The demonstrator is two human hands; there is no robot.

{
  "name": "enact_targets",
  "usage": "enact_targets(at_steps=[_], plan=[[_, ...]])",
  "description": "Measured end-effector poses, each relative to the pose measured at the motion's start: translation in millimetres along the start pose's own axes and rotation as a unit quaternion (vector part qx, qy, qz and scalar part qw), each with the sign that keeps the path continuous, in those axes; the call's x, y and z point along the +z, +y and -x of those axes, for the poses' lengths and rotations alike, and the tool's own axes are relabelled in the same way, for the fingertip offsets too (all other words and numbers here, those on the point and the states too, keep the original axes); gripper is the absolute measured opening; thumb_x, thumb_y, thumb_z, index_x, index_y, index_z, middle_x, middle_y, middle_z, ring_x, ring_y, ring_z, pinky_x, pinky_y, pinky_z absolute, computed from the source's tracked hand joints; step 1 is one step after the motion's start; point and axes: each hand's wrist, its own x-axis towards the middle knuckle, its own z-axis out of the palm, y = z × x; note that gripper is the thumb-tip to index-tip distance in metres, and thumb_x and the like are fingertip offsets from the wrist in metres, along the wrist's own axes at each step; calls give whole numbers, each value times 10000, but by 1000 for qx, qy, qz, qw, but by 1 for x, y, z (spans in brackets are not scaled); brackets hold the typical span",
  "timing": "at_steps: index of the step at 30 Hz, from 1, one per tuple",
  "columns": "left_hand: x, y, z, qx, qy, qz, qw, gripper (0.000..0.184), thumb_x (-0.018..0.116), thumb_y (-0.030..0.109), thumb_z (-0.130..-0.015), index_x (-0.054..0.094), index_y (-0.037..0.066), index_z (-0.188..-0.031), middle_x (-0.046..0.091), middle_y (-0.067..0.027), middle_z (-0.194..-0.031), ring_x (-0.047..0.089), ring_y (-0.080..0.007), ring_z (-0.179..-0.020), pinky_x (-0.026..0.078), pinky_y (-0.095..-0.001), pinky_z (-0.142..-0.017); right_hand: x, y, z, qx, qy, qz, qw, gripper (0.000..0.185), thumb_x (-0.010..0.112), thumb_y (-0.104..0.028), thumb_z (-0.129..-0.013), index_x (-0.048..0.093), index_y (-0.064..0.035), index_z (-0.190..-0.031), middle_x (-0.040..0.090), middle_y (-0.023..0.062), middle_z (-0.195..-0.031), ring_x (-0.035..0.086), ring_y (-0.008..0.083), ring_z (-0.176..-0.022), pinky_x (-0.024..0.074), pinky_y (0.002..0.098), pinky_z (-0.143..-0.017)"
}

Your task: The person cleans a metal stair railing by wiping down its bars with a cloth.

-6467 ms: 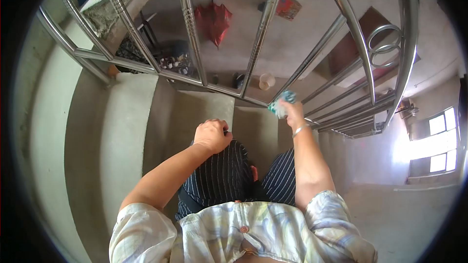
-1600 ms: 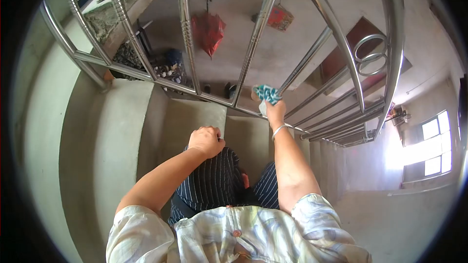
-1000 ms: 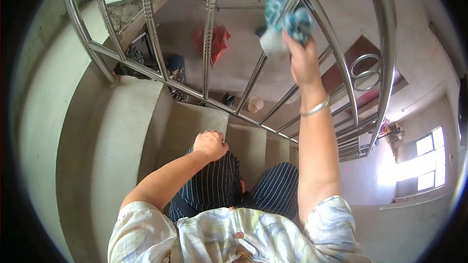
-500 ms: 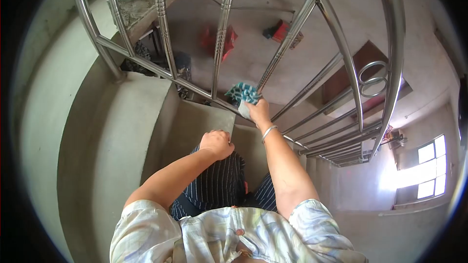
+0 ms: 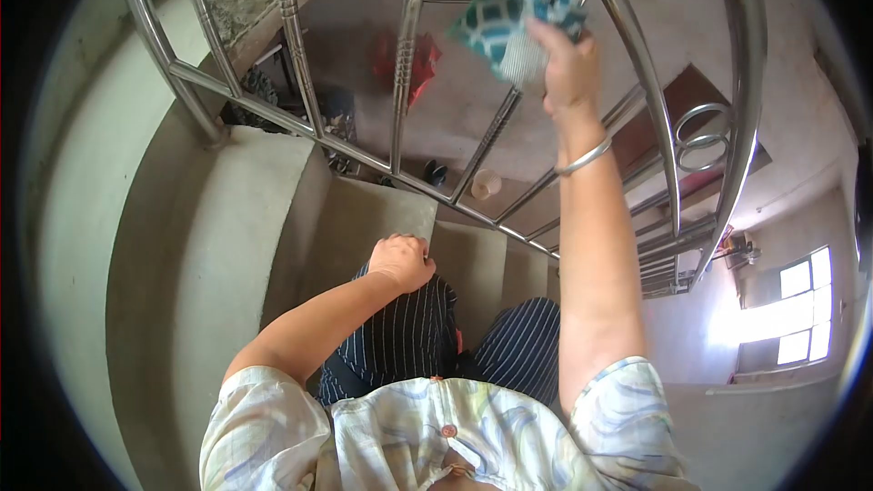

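My right hand (image 5: 573,77) is raised at the upper part of a slanted steel baluster (image 5: 494,132). It is closed on a teal and white patterned cloth (image 5: 509,23), whose pale underside is folded over. The cloth is blurred and hides the bar behind it, so its exact contact there cannot be made out. On my knee, in dark striped trousers (image 5: 400,345), rests my left hand (image 5: 402,264). Its fingers are curled into a loose fist with nothing visible in them.
Concrete steps (image 5: 241,218) lie in front and to the left. The steel bottom rail (image 5: 364,157) and curved handrail (image 5: 741,82) border them. On the floor below are a red stool (image 5: 414,68) and a pale bucket (image 5: 486,185). A bright window (image 5: 805,309) is at right.
My right hand has moved up along the baluster with the cloth, from near the bottom rail towards the top. The cloth now looks more spread out. My left hand stays on the knee.
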Motion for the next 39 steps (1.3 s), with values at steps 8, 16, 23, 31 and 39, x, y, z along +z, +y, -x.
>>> enact_targets(at_steps=[8,16,23,31,39], plan=[[5,-4,-5,13,11,1,1000,248,547,284,-708,642,89,-829,628,-114,-863,580,-273,-878,466,-378,-776,-29,169,113,155,-15,78,985,151,687,-160,-687,656,-36,-767,647,42,-711,568,113,-629,453,281,-590],[1,-6,0,-14,3,20,1000,252,559,287,-694,642,109,-851,626,-119,-867,583,-282,-871,464,-380,-782,-46,219,143,333,-31,181,925,258,726,-84,-641,609,-16,-860,616,44,-758,588,153,-658,474,294,-602],[-1,-1,-2,-13,-23,2,1000,261,549,284,-710,643,95,-864,624,-115,-914,580,-279,-889,462,-379,-789,-16,10,14,98,-64,-48,992,157,667,-63,-698,635,-9,-842,636,49,-820,592,120,-681,487,283,-628],[2,-5,1,7,11,3,1000,264,545,288,-714,642,94,-865,624,-117,-903,578,-280,-886,460,-386,-793,-14,62,31,-7,31,120,992,170,665,-172,-701,655,-31,-795,651,66,-727,593,168,-646,449,324,-627],[3,-2,-4,-5,-6,-13,1000,270,542,302,-714,646,110,-872,628,-120,-884,584,-276,-879,465,-379,-784,-33,246,165,216,55,384,896,242,706,-154,-664,614,12,-815,643,144,-780,615,231,-719,457,314,-647]])
